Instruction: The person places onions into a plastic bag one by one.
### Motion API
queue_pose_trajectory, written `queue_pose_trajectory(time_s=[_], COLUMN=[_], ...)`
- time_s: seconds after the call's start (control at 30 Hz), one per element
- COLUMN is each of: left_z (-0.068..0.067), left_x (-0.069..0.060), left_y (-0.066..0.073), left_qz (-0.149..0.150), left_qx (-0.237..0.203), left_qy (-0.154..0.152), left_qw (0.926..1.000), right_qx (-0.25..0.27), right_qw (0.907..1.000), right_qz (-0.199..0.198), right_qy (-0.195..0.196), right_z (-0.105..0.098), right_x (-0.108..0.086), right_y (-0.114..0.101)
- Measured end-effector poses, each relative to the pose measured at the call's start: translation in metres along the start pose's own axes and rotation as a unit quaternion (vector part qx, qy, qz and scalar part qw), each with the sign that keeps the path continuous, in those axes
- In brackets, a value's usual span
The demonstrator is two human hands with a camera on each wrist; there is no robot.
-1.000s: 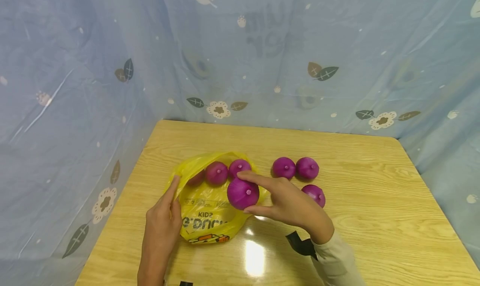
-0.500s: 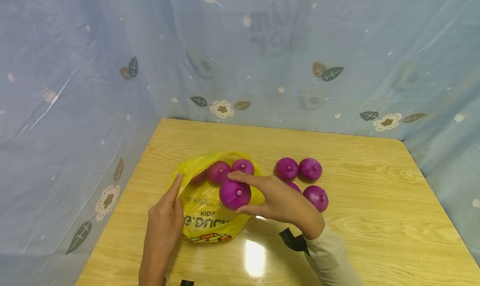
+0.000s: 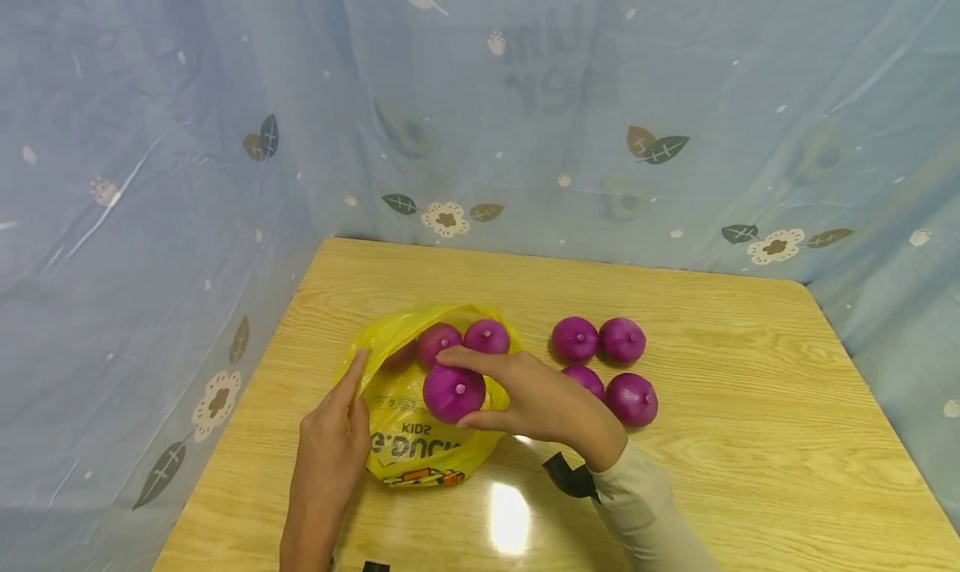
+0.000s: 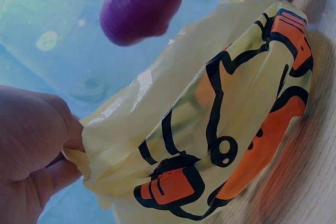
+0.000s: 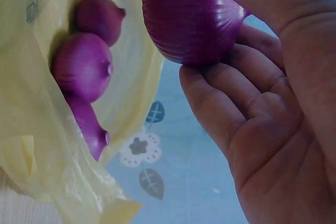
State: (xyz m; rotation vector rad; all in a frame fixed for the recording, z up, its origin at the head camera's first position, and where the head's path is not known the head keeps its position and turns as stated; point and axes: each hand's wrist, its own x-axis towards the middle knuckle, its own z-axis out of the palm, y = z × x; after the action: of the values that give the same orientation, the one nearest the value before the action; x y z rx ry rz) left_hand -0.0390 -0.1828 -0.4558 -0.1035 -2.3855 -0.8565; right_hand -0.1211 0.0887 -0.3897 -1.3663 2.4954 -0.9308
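Note:
My right hand (image 3: pixel 551 401) grips a purple onion (image 3: pixel 453 393) between thumb and fingers, above the mouth of a yellow plastic bag (image 3: pixel 405 464). With thumb and fingers, my left hand (image 3: pixel 330 443) pinches the bag's left rim and keeps it spread. Three purple onions lie inside the bag; the right wrist view shows a middle onion (image 5: pixel 86 69) between an upper one (image 5: pixel 100 19) and a partly covered lower one (image 5: pixel 89 127). In the left wrist view the gripped onion (image 4: pixel 140 9) hangs apart from the bag (image 4: pixel 194 108), whose side bears a black and orange cartoon print.
Several more purple onions stand close together right of the bag, among them a back onion (image 3: pixel 622 339) and a front onion (image 3: pixel 632 399). All is on a wooden table (image 3: pixel 750 439). A blue patterned curtain (image 3: pixel 465 122) hangs behind and beside it.
My right hand has carried the onion leftward, farther over the bag's opening. Another onion on the table now shows from behind that hand. My left hand keeps its hold on the rim.

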Motion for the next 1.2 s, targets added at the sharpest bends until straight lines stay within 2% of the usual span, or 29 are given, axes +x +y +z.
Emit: queue_pose_trajectory(time_s=[0.1, 0.43, 0.57, 0.9, 1.2], left_z=[0.001, 0.001, 0.001, 0.000, 0.000], left_x=[0.000, -0.003, -0.003, -0.001, 0.002], left_y=[0.001, 0.003, 0.003, 0.002, 0.003], left_qz=[0.003, -0.021, -0.024, -0.007, -0.014], left_qx=[0.001, 0.000, -0.002, -0.002, 0.003], left_qy=[-0.003, -0.016, -0.014, -0.007, -0.006], left_qw=[1.0000, 0.9997, 0.9996, 1.0000, 0.9999], right_qx=[0.006, -0.007, -0.013, -0.030, -0.052], right_qw=[1.0000, 0.9998, 0.9995, 0.9984, 0.9973], right_qz=[-0.001, -0.009, 0.001, 0.008, 0.001], right_qy=[-0.006, -0.017, -0.028, -0.047, -0.053], right_z=[0.002, 0.010, 0.013, 0.016, 0.018], right_x=[0.003, 0.013, 0.018, 0.033, 0.047], right_y=[0.001, 0.003, 0.004, 0.007, 0.006])
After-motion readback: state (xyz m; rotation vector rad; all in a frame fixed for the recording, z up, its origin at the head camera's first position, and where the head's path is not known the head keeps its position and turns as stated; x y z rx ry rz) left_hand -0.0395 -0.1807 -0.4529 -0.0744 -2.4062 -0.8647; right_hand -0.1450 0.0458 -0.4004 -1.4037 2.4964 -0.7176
